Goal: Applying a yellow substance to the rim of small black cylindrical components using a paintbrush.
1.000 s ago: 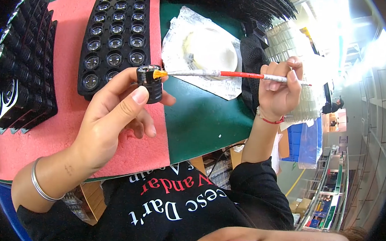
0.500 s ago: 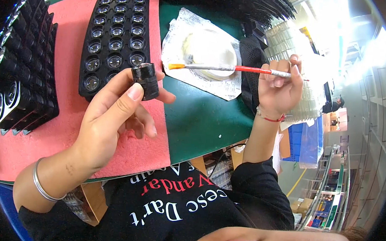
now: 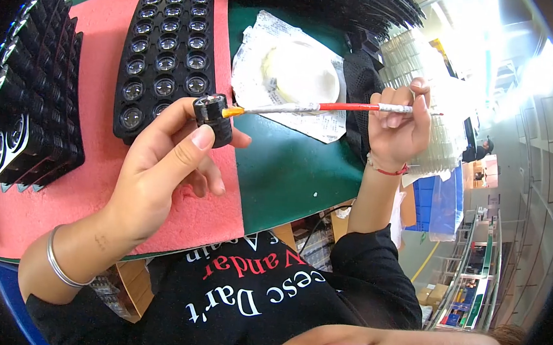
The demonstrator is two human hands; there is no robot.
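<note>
The left hand pinches a small black cylindrical lens part between thumb and fingers, above the pink foam mat. The right hand grips a thin red-handled brush; its orange tip touches the top of the part. Just behind the part lies a black plastic tray with rows of round lenses in its cells. A white round dish sits on crumpled plastic near the brush.
</note>
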